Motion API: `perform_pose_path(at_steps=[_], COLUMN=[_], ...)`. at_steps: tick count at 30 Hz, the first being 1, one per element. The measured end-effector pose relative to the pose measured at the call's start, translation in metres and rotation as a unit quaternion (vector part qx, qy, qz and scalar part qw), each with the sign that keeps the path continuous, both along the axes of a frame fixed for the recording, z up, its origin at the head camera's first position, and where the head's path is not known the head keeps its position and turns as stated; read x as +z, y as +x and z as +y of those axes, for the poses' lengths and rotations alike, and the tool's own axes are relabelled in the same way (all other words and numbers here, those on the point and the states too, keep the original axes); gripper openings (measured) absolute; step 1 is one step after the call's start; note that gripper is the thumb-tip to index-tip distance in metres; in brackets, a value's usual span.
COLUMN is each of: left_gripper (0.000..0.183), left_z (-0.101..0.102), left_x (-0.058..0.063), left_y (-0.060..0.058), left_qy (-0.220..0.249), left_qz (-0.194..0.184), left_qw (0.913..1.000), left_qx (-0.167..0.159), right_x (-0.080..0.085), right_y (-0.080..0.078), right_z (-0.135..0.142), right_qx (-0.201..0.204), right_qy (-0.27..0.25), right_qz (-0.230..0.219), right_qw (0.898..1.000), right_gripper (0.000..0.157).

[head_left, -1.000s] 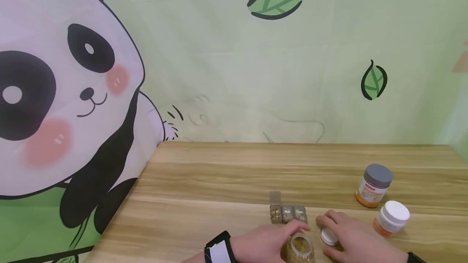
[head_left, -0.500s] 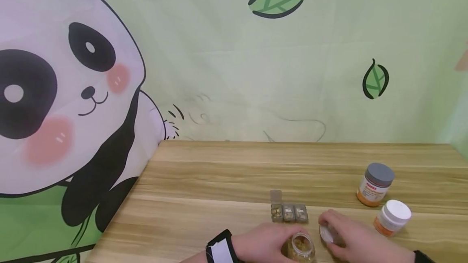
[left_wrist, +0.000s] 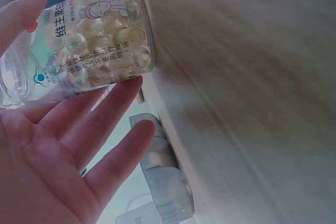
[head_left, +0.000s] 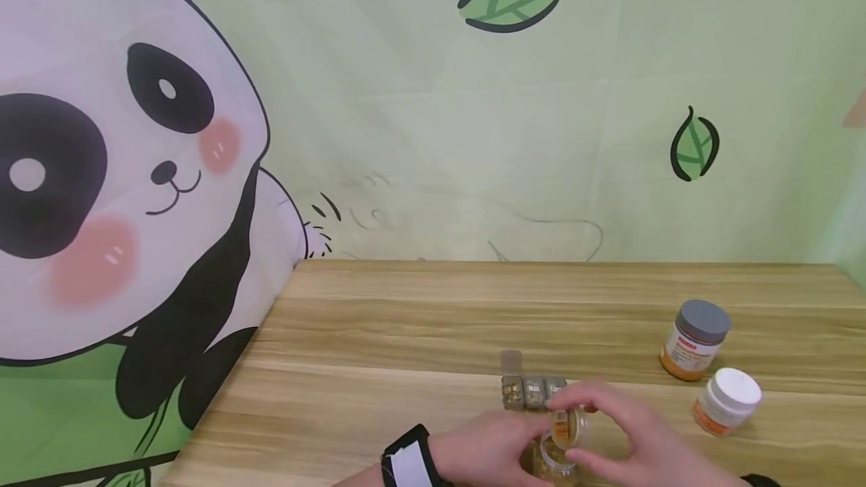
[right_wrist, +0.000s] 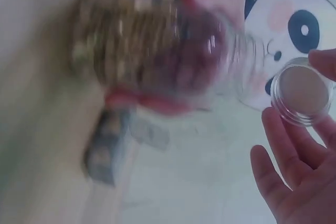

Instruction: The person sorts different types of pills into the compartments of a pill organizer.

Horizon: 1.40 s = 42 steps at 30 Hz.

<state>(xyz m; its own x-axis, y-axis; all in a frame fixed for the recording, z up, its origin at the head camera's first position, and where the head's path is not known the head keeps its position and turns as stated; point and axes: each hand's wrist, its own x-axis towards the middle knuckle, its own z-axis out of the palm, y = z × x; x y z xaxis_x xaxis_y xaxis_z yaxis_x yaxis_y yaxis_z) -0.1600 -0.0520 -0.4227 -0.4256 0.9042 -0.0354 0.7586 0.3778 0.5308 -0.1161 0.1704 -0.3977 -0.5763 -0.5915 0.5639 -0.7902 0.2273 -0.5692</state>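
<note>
My left hand [head_left: 487,446] grips a clear jar [left_wrist: 97,38] of yellowish softgel capsules, its thumb and fingers on opposite sides. The jar's mouth is uncovered. A round screw lid [right_wrist: 302,94] with a clear rim is pinched between the thumb and fingers of my right hand [head_left: 632,438]. It is tipped on edge, with its hollow side showing in the right wrist view, and overlaps the jar's mouth in the head view. Just behind the hands lies a small grey pill organizer [head_left: 534,392]; its left compartment's flap stands raised and capsules show inside.
A grey-capped bottle [head_left: 693,341] and a white-capped bottle [head_left: 727,402] stand on the wooden table [head_left: 379,322], to the right of the organizer. Behind the table hangs a green cloth [head_left: 419,96] printed with a panda and leaves.
My right hand has picked the lid up from the table, turned it on edge and brought it left to the jar's mouth. The left hand and jar stay nearly in place.
</note>
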Motion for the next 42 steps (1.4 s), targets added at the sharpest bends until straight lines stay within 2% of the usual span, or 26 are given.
perform_pose_path(at_steps=[2,4,8,12,15,19,22,24,27,30,32,34,37,38,40,42], left_gripper=[0.041,0.041,0.035,0.029,0.030,0.040,0.048,0.046,0.045,0.038,0.042,0.049,0.060,0.058,0.057,0.045], left_z=[0.000,-0.001,-0.001,0.001,0.001,0.001,0.001,0.001,0.001,0.001,0.000,0.000,0.000,0.000,0.000,0.001], left_x=[0.000,0.000,0.000,0.000,-0.001,-0.001,-0.001,-0.001,-0.001,-0.002,-0.002,-0.002,-0.003,-0.003,-0.003,-0.003], left_y=[0.001,0.002,0.002,0.001,0.001,0.001,0.001,0.000,0.000,0.001,0.002,0.002,0.001,0.000,-0.001,-0.001], left_qy=[-0.003,-0.003,0.005,-0.002,-0.010,-0.009,-0.004,-0.003,-0.002,0.000,0.004,0.007,0.010,0.012,0.015,0.018], left_qz=[-0.005,-0.006,-0.021,-0.005,0.001,-0.013,-0.015,-0.024,-0.039,-0.052,-0.050,-0.053,-0.041,-0.033,-0.021,-0.010], left_qw=[0.9999,0.9998,0.9995,0.9998,0.9997,0.9996,0.9997,0.9995,0.9990,0.9984,0.9985,0.9985,0.9991,0.9994,0.9997,0.9998], left_qx=[0.011,0.018,0.022,0.020,0.022,0.025,0.021,0.022,0.023,0.024,0.019,0.015,0.008,0.004,0.001,-0.003], right_x=[-0.005,-0.012,-0.024,-0.033,-0.037,-0.039,-0.041,-0.041,-0.042,-0.045,-0.047,-0.047,-0.043,-0.042,-0.040,-0.038], right_y=[0.001,0.001,0.001,0.001,0.001,0.002,0.002,0.002,0.001,0.000,0.001,0.003,0.006,0.006,0.004,0.000], right_z=[-0.004,-0.008,-0.011,-0.012,-0.010,-0.008,-0.007,-0.007,-0.007,-0.005,-0.003,-0.003,-0.005,-0.006,-0.007,-0.007], right_qx=[0.017,0.032,0.035,0.028,0.017,0.005,0.009,0.013,0.032,0.065,0.079,0.065,0.020,0.008,-0.001,0.015], right_qy=[-0.013,-0.025,-0.039,-0.056,-0.068,-0.082,-0.090,-0.096,-0.110,-0.131,-0.142,-0.140,-0.119,-0.110,-0.100,-0.097], right_qz=[-0.022,-0.024,-0.037,-0.060,-0.076,-0.100,-0.104,-0.111,-0.128,-0.171,-0.191,-0.201,-0.185,-0.173,-0.151,-0.124], right_qw=[1.000,0.999,0.998,0.996,0.995,0.992,0.990,0.989,0.985,0.975,0.968,0.967,0.975,0.979,0.983,0.987], right_gripper=[0.048,0.045,0.043,0.042,0.042,0.043,0.043,0.043,0.043,0.041,0.040,0.039,0.037,0.037,0.039,0.042])
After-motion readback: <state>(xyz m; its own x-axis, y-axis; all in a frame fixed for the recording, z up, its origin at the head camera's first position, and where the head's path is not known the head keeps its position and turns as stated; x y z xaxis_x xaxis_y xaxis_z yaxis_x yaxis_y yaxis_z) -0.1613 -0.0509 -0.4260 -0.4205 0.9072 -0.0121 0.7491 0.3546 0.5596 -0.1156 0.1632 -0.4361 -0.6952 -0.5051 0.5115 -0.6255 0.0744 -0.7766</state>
